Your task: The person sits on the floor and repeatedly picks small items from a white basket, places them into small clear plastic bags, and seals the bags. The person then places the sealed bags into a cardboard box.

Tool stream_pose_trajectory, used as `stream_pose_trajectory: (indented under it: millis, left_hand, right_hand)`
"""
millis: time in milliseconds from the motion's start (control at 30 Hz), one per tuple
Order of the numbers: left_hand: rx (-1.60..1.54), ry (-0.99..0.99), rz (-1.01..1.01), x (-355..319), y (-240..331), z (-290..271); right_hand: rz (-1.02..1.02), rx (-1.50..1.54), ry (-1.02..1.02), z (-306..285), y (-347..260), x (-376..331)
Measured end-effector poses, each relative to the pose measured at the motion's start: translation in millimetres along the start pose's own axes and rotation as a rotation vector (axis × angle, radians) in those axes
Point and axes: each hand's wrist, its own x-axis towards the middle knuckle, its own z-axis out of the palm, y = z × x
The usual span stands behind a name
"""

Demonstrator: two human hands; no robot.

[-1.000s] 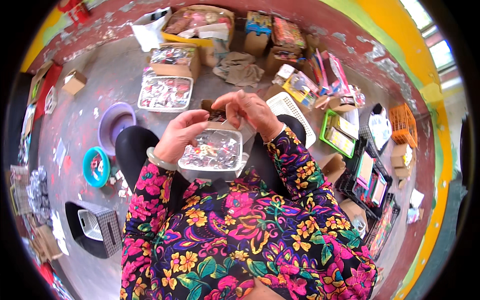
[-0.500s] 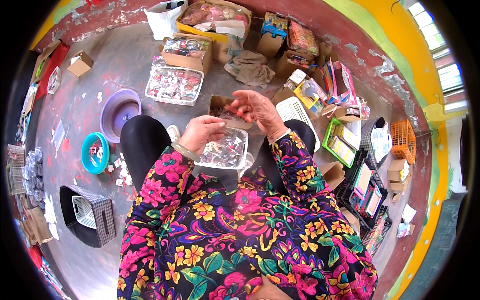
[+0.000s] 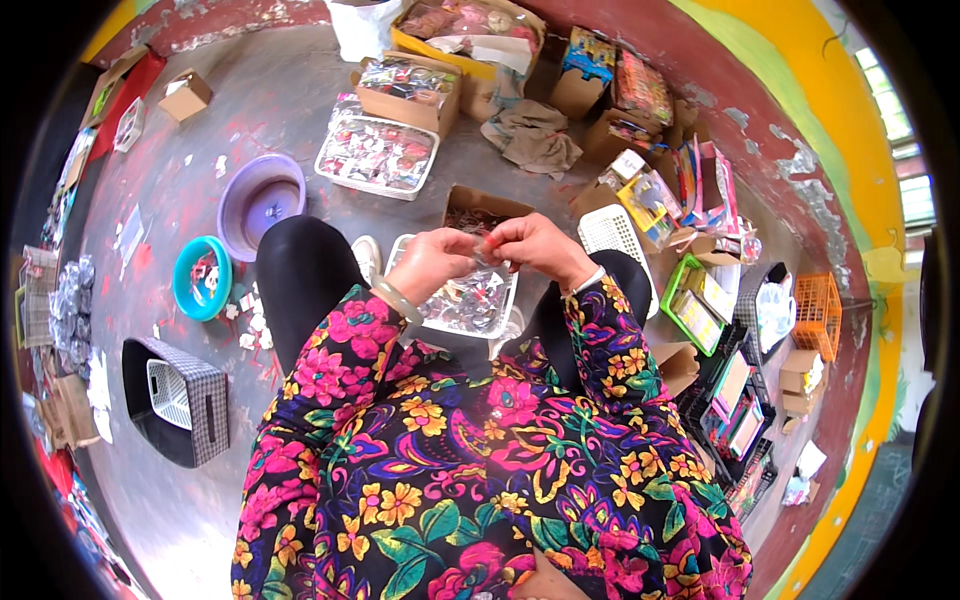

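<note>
My left hand (image 3: 432,264) and my right hand (image 3: 545,250) meet fingertip to fingertip between my knees. The right fingers are pinched on a small red piece (image 3: 492,242) whose kind is too small to make out. Closed fingertips of my left hand press close against it, and whatever they pinch is hidden. Below both hands is a white plastic basket (image 3: 508,306) holding many small clear-wrapped items. Just beyond them an open cardboard box (image 3: 480,200) contains small reddish-brown pieces, partly covered by my hands.
To the left are a purple basin (image 3: 235,222), a teal basin (image 3: 183,290) and a checked fabric bin (image 3: 208,420). Ahead stands another filled white basket (image 3: 360,185) by cardboard boxes. On the right are a white basket (image 3: 605,232), a green tray (image 3: 708,345) and black crates (image 3: 735,395).
My right hand has come down and left from above the cardboard box to meet my left hand, its fingers now pinched. The view has shifted, so the surroundings sit slightly further right.
</note>
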Motion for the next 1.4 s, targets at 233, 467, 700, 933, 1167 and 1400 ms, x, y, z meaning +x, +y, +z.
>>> stream_pose_trajectory:
  millis: [233, 467, 700, 933, 1167, 1400]
  left_hand:
    - [0.082, -0.048, -0.013, 3.1, -6.0, 1.8]
    - [0.031, 0.004, -0.007, 9.0, -21.6, 1.7]
    - [0.052, 0.048, 0.033, 7.7, -18.3, 4.7]
    - [-0.088, 0.037, 0.089, 10.2, -21.5, 3.7]
    - [-0.158, -0.004, -0.012, 9.0, -13.7, -0.8]
    - [-0.231, -0.039, -0.018, 4.2, -5.5, 1.0]
  right_hand:
    - [-0.048, -0.152, 0.095, 12.1, 8.9, 5.6]
    - [-0.184, -0.460, 0.254, 13.2, 17.5, 8.8]
    - [-0.076, -0.158, 0.159, 7.9, 15.0, 7.7]
    - [-0.054, -0.104, 0.177, 10.0, 7.6, 3.5]
    - [-0.027, -0.084, 0.179, 11.8, 3.5, 0.8]
    - [-0.084, -0.043, 0.151, 9.1, 11.8, 5.1]
